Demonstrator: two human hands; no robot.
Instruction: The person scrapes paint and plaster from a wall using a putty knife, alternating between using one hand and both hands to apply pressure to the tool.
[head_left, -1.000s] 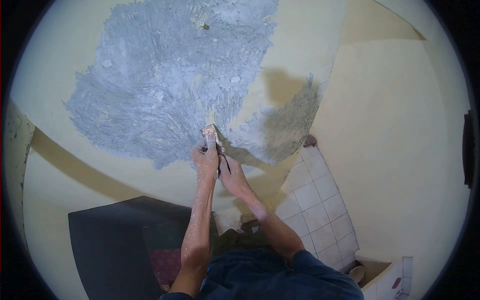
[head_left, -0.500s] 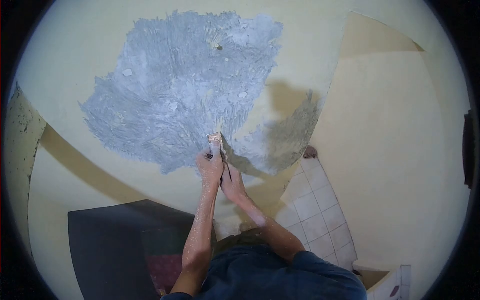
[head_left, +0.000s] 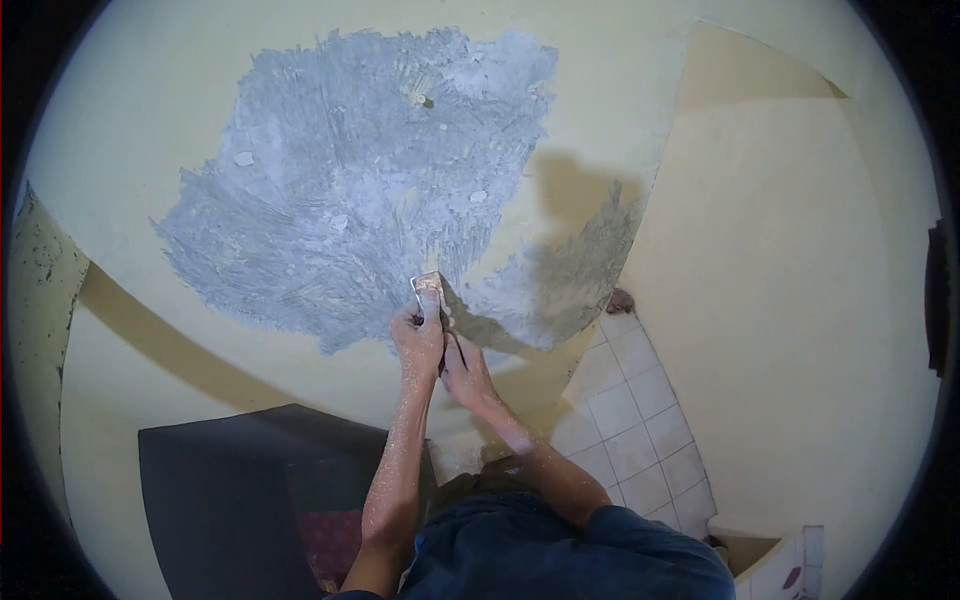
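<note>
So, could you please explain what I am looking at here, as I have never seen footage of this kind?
There is no machine here: one wide-angle camera sits on a person's head, which is why the picture curves at the edges. It looks up at a yellow painted surface where a large grey scraped patch shows bare material. The two arms reaching up are the person's own, dusted with pale flecks. The left hand and right hand are closed together on a small scraper, whose blade meets the lower edge of the patch. The person's dark blue shirt fills the bottom of the picture. To the right is a white tiled wall, lower left a dark opening.
</note>
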